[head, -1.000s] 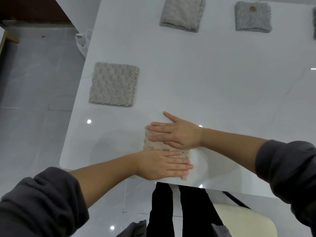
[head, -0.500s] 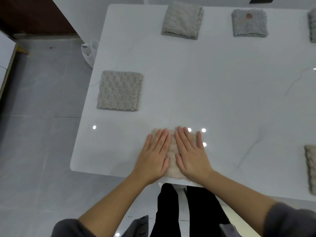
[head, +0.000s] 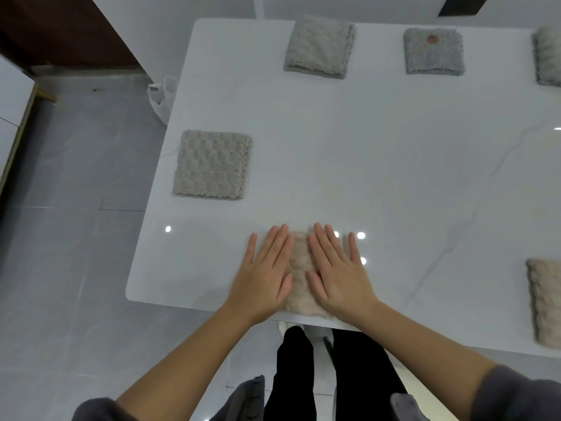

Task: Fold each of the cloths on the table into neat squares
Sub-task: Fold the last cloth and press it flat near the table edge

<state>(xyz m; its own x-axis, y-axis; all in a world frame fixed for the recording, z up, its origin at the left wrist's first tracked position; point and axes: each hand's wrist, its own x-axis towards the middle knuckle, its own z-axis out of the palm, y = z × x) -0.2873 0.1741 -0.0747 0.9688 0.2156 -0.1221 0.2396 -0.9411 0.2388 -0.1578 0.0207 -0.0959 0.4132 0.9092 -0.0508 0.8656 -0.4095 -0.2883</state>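
We have both palms flat on a folded beige cloth (head: pixel 300 279) that lies at the near edge of the white table (head: pixel 364 165), just in front of us. Our left hand (head: pixel 263 275) covers its left side and our right hand (head: pixel 339 276) its right side, with a strip of the pile showing between them. Neither grip holds anything: each is wide, fingers straight and lightly spread, pressing down on the cloth.

Other folded cloths sit well apart across the table: a bubble-textured greyish square (head: pixel 212 164) towards the left edge, a pale grey one (head: pixel 318 47) at the far edge, a grey fluffy one (head: pixel 434 53) beside it (with a small reddish mark on top), another (head: pixel 549 57) cut off by the frame at far right, and a beige one (head: pixel 545 302) at near right, also cut off. A white plastic bag (head: pixel 161 95) lies on the grey tiled floor (head: pixel 76 238) by the table's left side.
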